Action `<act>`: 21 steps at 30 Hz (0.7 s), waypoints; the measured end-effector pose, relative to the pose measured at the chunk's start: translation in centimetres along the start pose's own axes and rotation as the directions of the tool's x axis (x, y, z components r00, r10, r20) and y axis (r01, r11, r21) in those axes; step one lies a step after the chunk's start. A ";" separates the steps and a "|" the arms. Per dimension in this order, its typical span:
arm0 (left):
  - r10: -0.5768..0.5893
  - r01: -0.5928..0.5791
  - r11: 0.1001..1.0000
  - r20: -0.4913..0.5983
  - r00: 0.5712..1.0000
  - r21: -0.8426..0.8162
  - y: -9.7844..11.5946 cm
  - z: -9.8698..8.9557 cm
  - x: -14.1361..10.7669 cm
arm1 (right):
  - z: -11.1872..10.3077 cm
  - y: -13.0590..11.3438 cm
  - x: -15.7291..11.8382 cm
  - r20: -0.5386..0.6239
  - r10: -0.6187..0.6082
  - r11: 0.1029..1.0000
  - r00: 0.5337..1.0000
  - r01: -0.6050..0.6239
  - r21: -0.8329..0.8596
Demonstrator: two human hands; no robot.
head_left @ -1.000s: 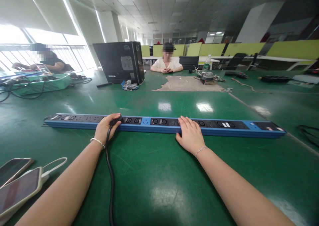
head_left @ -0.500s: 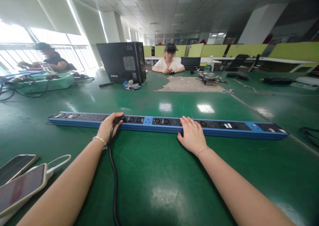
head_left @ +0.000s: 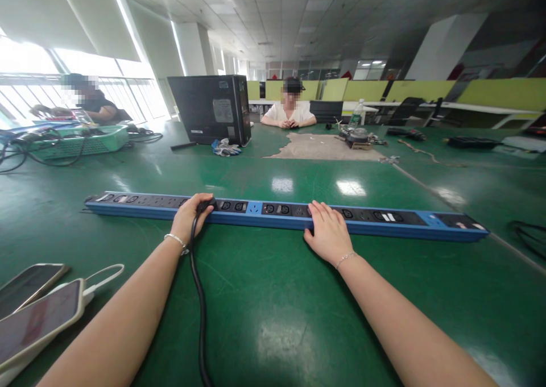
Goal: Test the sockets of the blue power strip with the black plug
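The left hand (head_left: 186,219) pinched the plug (head_left: 209,205) left of centre on the power strip (head_left: 256,220), whose long axis ran crosswise, while the right hand (head_left: 330,232) clasped the strip right of centre.

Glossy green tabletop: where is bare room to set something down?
Bare: between the long blue-black power strip and black boxy computer case; between the thick black cable and right forearm. Crowded: around the mint-green plastic basket and two pale-framed smartphones.

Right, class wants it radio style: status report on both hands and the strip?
Left hand gripping black plug at blue power strip, seating hidden. Right hand resting over strip. Strip lying across green table. Possible snag: black cord trailing from plug.
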State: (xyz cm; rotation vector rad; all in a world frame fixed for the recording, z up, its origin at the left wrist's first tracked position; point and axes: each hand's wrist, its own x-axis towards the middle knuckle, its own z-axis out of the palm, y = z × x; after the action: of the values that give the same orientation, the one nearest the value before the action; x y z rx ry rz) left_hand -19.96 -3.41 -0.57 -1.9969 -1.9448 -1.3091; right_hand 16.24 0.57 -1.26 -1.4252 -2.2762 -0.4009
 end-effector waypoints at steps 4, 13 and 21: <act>-0.021 0.021 1.000 -0.056 0.998 0.006 0.2 0.5 -0.3 | 0.0 0.0 0.0 -0.003 -0.008 1.000 1.000 0.008 0.005; -0.096 0.063 0.995 -0.488 0.868 -0.083 1.9 -1.0 0.5 | 0.0 -0.1 0.0 0.002 -0.008 1.000 1.000 0.008 0.011; -0.134 0.092 0.972 -0.187 0.973 -0.215 5.8 1.8 0.7 | -0.1 -0.2 0.0 -0.007 -0.002 1.000 1.000 0.002 0.012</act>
State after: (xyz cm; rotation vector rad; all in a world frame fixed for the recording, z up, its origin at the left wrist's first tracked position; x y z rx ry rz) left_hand -14.23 -3.00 1.54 -1.7711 -1.9244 -1.7299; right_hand 16.08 0.44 -1.13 -1.4139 -2.2705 -0.3910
